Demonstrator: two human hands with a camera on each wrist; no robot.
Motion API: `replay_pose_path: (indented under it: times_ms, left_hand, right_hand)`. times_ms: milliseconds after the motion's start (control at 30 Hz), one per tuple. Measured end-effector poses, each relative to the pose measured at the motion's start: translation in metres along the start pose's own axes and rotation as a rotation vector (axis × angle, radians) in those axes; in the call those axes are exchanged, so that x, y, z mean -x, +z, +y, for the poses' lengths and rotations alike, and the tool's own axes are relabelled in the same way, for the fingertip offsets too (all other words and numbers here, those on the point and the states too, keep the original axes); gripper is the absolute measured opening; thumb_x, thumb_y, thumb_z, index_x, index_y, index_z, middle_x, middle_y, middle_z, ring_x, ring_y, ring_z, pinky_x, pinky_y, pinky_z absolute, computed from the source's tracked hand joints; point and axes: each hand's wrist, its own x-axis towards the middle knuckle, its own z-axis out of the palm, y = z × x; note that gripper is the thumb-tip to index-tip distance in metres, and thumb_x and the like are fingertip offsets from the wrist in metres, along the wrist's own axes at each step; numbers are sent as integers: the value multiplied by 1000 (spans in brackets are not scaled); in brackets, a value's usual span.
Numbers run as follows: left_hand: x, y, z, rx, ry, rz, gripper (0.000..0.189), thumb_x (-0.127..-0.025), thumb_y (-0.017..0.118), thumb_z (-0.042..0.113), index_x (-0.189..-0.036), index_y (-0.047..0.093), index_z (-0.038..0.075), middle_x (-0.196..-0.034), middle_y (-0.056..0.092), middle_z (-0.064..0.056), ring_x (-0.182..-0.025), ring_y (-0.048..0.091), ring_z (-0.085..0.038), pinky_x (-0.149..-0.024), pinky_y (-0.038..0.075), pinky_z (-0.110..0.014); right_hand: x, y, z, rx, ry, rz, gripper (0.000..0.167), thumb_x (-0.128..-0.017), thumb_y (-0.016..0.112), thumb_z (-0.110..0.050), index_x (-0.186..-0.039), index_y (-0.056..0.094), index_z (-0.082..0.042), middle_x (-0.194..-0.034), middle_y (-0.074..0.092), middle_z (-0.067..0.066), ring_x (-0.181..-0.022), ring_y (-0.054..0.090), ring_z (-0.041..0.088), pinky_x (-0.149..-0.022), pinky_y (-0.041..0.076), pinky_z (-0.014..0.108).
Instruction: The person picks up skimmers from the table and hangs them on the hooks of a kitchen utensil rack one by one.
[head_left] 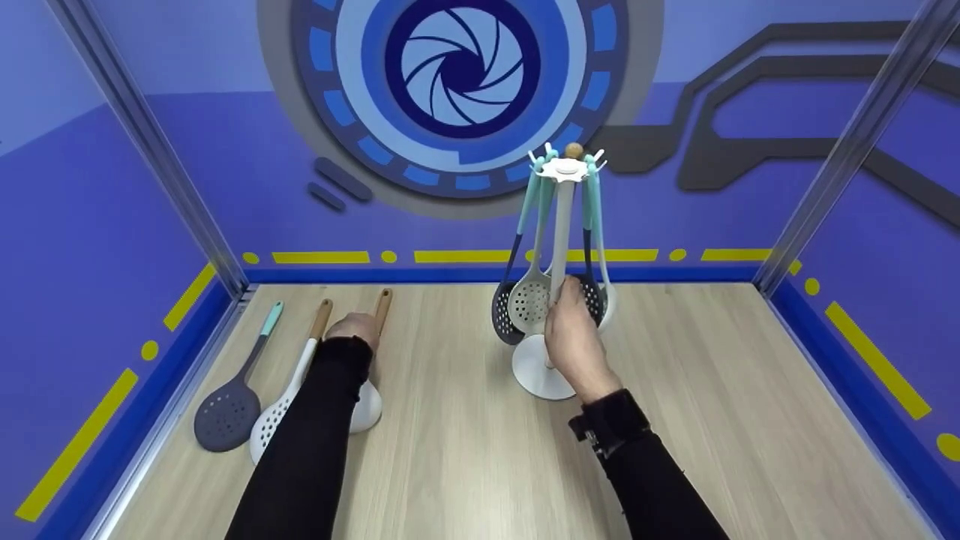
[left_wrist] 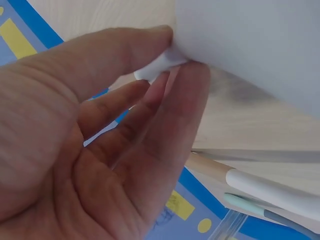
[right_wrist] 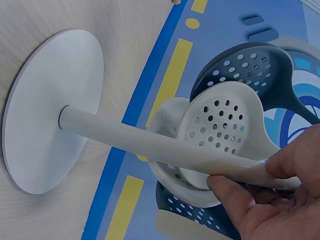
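Note:
On the left, my left hand (head_left: 354, 328) pinches a white ladle with a wooden handle (head_left: 384, 309) at its neck, between thumb and index finger. The forearm covers part of the ladle's white bowl (head_left: 366, 409); up close that bowl (left_wrist: 255, 45) fills a corner of the left wrist view. My right hand (head_left: 576, 337) grips the white pole (right_wrist: 135, 142) of an upright utensil stand. Perforated grey and pale spoons and skimmers with mint handles hang around it, among them a cream slotted spoon (right_wrist: 215, 125) and a dark skimmer (right_wrist: 245, 70). The round white base (head_left: 541, 375) stands on the table.
Left of the ladle lie a white skimmer (head_left: 271, 420) with a wooden handle, partly behind my sleeve, and a dark grey slotted turner (head_left: 227, 416) with a mint handle. Blue printed panels (head_left: 202, 172) enclose the wooden table (head_left: 697, 375) at the back and sides.

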Motion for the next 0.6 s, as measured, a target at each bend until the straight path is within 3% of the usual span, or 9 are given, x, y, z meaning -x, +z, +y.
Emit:
replay_pose_path:
  times_ms: [167, 333, 433, 600]
  left_hand:
    - [2, 0, -2, -21, 9, -5, 20, -86, 51, 0, -95, 68, -6, -98, 67, -25, -85, 66, -30, -70, 54, -45]
    - [4, -1, -4, -44, 45, -64, 18, -80, 60, 2, -96, 69, -1, -102, 67, -21, -87, 65, -29, -71, 53, -45]
    - [5, -2, -3, -81, 85, -119, 13, -74, 68, 3, -87, 69, 3, -98, 68, -16, -84, 62, -24, -71, 53, -42]
    - [10, -4, 2, -109, 131, -180, 11, -68, 72, 3, -68, 63, 9, -80, 65, -5, -68, 51, -19, -58, 47, -34]
  right_hand:
    - [0, -1, 0, -6, 16, -9, 30, -97, 38, -8, -126, 35, -2, -107, 53, 16, -103, 60, 31, -79, 54, 41]
    - [-1, 0, 0, -1, 7, -2, 30, -96, 38, -7, -125, 35, -2, -106, 53, 16, -103, 60, 31, -79, 54, 41]
    - [0, 0, 0, 8, 1, -3, 31, -96, 39, -8, -126, 34, -1, -107, 53, 17, -103, 60, 32, -78, 54, 41]
    - [0, 0, 0, 7, 11, -11, 32, -98, 38, -10, -129, 33, -2, -106, 53, 17, -103, 61, 31, -76, 55, 39]
